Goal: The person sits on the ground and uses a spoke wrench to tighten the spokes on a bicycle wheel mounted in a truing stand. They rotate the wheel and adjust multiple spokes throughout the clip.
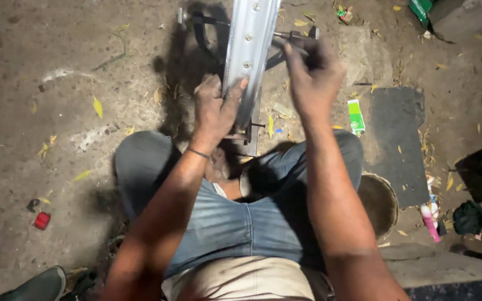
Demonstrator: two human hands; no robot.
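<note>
Metal rim, silvery with a row of spoke holes, stands on edge in a dark stand on the concrete floor, straight ahead of the seated person's knees.

Left hand sits at the rim's lower left side. Its grip is wrapped on the rim: fingers curl over the rim's left edge, palm against it.

Right hand is just right of the rim, about level with its middle. Its grip is pressed together around a small metal tool, whose tip points toward the rim's right edge. Whether the tip touches the rim, cannot tell; the hand is blurred.

Right of the rim: a green and white box on the floor, then a dark mat. Further right and nearer the person, a round basket and a pink bottle. Well left of the rim, a small red object and yellow leaves.
</note>
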